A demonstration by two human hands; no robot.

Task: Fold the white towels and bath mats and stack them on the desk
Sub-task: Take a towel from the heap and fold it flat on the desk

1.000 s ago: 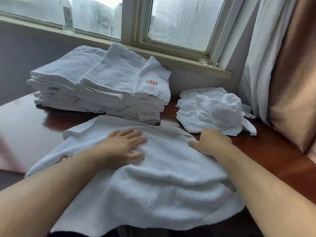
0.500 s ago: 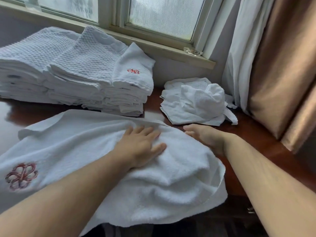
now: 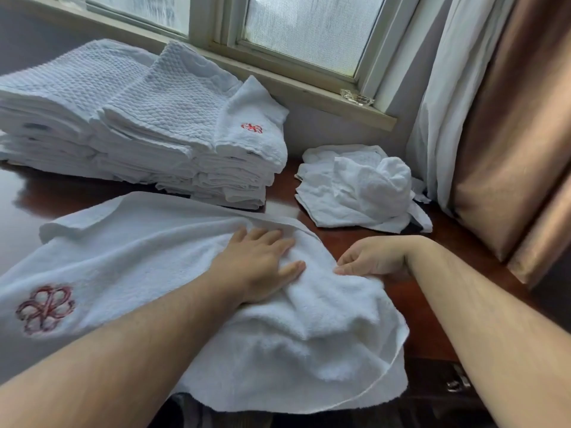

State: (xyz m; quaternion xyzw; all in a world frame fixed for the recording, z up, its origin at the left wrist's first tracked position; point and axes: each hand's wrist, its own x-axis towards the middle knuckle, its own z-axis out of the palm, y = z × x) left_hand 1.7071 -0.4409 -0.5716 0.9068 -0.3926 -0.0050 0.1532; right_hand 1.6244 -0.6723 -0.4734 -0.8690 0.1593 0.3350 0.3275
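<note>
The front edge of the glossy dark-brown wooden desk [image 3: 457, 239] is hidden under the white terry towel [image 3: 148, 261] at 6 o'clock (hem overhanging). The towel is pressed by the flat left hand [image 3: 259, 267]; its 3 o'clock edge is pinched by the right hand [image 3: 370, 257], bare desk beyond.

One wide-angle camera, worn on the person's head at the near edge of the desk [image 3: 68, 193], faces forward and down toward the far window [image 3: 309, 26], close above the left hand [image 3: 259, 267] and right hand [image 3: 374, 261] on the towel [image 3: 139, 257], taking in the folded stack [image 3: 154, 118] far left and the curtain [image 3: 509, 118] right.
</note>
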